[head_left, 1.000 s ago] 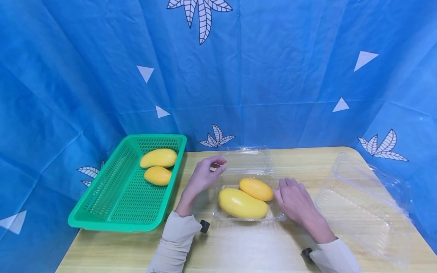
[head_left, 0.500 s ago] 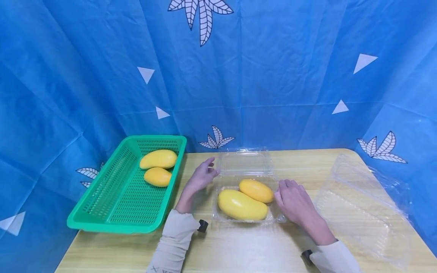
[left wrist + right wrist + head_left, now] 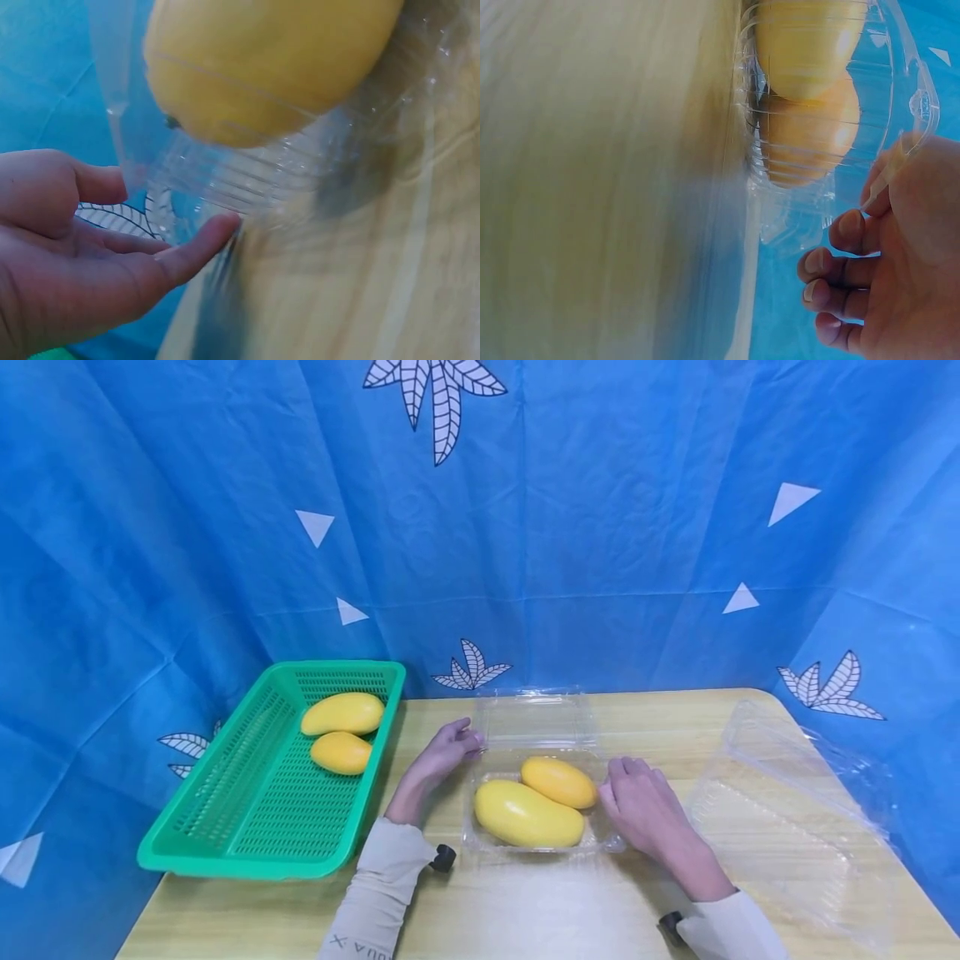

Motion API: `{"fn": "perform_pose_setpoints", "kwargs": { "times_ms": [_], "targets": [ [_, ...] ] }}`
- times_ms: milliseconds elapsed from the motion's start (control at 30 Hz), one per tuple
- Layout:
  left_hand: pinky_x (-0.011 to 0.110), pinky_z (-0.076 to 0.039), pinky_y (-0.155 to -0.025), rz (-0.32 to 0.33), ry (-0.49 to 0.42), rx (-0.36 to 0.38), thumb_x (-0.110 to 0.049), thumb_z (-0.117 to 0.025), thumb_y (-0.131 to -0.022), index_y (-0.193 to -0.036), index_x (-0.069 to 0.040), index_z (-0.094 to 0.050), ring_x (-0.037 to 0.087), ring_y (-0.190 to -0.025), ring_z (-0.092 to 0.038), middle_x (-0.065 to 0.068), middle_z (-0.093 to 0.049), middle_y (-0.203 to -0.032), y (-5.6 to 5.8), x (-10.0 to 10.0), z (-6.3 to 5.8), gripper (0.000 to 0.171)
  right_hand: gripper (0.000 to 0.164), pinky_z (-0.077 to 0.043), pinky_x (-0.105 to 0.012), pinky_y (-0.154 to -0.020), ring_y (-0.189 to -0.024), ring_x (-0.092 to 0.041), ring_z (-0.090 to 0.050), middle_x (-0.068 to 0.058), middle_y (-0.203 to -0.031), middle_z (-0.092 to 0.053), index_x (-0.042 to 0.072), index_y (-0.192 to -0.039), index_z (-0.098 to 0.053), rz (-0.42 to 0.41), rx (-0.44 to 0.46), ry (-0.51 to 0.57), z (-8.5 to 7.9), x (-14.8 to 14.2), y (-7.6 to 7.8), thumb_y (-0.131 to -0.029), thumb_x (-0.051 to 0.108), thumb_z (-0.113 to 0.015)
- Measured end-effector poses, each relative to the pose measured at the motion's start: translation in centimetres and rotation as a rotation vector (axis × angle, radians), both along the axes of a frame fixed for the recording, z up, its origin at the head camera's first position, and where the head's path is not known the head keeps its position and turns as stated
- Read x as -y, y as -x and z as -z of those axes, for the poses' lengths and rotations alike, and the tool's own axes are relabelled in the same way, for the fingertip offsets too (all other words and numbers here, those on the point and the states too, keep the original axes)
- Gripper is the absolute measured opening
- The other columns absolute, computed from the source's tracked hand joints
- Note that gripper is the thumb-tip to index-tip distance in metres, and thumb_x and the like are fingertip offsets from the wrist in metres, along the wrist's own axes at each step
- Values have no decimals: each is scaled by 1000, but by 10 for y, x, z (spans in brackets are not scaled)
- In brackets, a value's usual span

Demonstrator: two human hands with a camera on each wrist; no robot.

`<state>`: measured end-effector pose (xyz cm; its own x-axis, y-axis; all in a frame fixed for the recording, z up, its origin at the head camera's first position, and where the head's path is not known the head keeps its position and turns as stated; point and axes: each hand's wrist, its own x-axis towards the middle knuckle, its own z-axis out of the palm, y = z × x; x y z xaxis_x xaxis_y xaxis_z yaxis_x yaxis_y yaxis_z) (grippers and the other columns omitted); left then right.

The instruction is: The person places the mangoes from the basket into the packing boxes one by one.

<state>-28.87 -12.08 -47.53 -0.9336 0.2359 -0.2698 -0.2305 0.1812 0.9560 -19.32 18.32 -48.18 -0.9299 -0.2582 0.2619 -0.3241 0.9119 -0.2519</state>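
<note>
A clear plastic clamshell container (image 3: pixel 540 849) rests on the table with its lid (image 3: pixel 536 720) folded back. Inside lie two mangoes: a large yellow mango (image 3: pixel 528 814) in front, a smaller orange mango (image 3: pixel 558 782) behind. My right hand (image 3: pixel 645 806) pinches the container's right rim between thumb and index finger, other fingers curled, as the right wrist view shows. On the opposite side is my left hand (image 3: pixel 442 752), beside the back left corner near the lid hinge. In the left wrist view its thumb and extended index finger (image 3: pixel 206 247) are right at the clear plastic, spread apart.
A green plastic basket (image 3: pixel 375 768) at the left holds a yellow mango (image 3: pixel 345 713) and an orange mango (image 3: pixel 341 753). More clear plastic packaging (image 3: pixel 795 827) lies at the right of the wooden table (image 3: pixel 555 910). Blue cloth (image 3: pixel 615 527) hangs behind.
My left hand has drawn leftward and a little toward me, from over the hinge to beside the container's back left corner; its fingers have straightened. The right hand keeps its place on the rim.
</note>
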Motion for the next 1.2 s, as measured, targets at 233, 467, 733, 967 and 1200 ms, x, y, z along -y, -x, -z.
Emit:
{"fn": "perform_pose_setpoints", "kwargs": {
  "times_ms": [233, 467, 733, 967, 1200],
  "targets": [
    [37, -45, -97, 20, -261, 107, -5, -48, -97, -147, 5, -16, 36, -119, -51, 26, -45, -134, 5, 3, 12, 60, 19, -38, -36, -65, -71, -21, -42, -1, -71, -42, 15, -75, -45, 3, 12, -5, 0, 0, -1, -93, 19, -45],
    [39, -45, -97, 21, -348, 158, -7, -45, -99, -147, 2, -18, 36, -120, -50, 25, -46, -133, 9, 3, 20, 56, 19, -38, -35, -65, -71, -20, -42, 0, -71, -42, 15, -75, -45, 2, 15, -4, 2, 0, -1, -93, 19, -45],
    [40, -44, -99, 25, -421, 143, 0, -41, -98, -148, 3, -14, 39, -124, -44, 28, -41, -137, 11, 1, 20, 57, 20, -36, -33, -63, -69, -19, -40, 0, -69, -40, 15, -74, -44, -2, 11, 5, 2, 1, 0, -93, 18, -45],
    [42, -40, -102, 9, -457, 100, 2, -41, -97, -148, 1, -15, 41, -126, -42, 29, -39, -138, 13, -3, 19, 57, 20, -37, -34, -63, -67, -19, -39, 1, -67, -39, 16, -73, -43, 1, 20, 27, 1, 0, 0, -93, 16, -46],
    [44, -43, -99, -23, -427, 17, 4, -46, -94, -147, -7, -26, 37, -119, -49, 25, -45, -133, 14, -4, 12, 58, 21, -37, -34, -63, -65, -19, -38, 1, -66, -39, 16, -72, -42, 3, 18, 38, 2, 0, 0, -93, 16, -44]
  ]
}}
